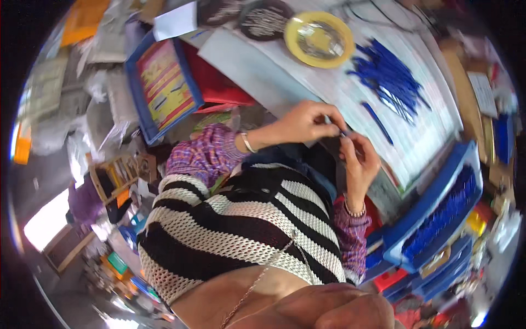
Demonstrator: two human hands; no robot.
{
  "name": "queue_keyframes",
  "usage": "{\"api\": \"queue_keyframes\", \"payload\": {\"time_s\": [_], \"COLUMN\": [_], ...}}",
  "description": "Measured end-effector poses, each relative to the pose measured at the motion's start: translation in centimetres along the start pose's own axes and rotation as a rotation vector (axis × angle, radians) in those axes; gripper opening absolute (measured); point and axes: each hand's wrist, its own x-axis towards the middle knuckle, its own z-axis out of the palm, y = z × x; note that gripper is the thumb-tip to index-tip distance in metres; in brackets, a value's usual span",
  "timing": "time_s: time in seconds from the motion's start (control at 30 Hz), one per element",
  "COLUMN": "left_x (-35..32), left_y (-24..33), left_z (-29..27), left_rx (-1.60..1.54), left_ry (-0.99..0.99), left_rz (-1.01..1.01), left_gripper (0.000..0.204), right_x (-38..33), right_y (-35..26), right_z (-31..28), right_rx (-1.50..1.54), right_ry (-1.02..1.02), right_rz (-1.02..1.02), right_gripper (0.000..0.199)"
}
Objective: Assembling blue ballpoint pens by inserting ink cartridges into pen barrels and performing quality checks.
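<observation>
My left hand [307, 124] and my right hand [360, 163] meet in front of my body at the table's near edge. The fingers of both are pinched together around something small and dark, too small and blurred to name. Beyond them on the white-covered table [307, 71], a single blue pen-like stick [378, 123] lies apart from a loose pile of similar blue sticks [389, 77]. A yellow bowl [290, 41] with small shiny pieces in it stands farther back.
Two dark round dishes [266, 19] sit left of the yellow bowl. A blue tray [194, 93] with a printed sheet lies at the left, beside a red thing [222, 82]. At the right, a blue crate [397, 247] holds many blue sticks. Cables [383, 22] run along the back.
</observation>
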Motion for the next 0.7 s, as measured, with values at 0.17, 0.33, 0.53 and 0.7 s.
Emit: {"api": "queue_keyframes", "payload": {"time_s": [0.17,0.33,0.53,0.7], "left_x": [0.2,-0.5,-0.9,-0.8], "left_y": [-1.6,-1.9,-1.3,-1.1], "left_z": [1.7,2.5,2.8,2.7], "left_rx": [-0.015,-0.074,-0.096,-0.106], "left_ry": [0.059,0.164,0.143,0.087], "left_rz": [0.115,0.191,0.182,0.162], "left_gripper": [0.016,0.018,0.017,0.02], "right_x": [-0.4,-0.2,-0.6,-0.9], "right_y": [-0.5,-0.3,-0.4,-1.3], "right_z": [0.1,0.1,0.3,0.4], "right_rx": [-0.075,-0.121,-0.149,-0.103], "right_ry": [0.102,0.013,-0.053,0.023], "right_rz": [0.035,-0.046,-0.059,0.004], "right_gripper": [0.011,0.015,0.03,0.026]}}
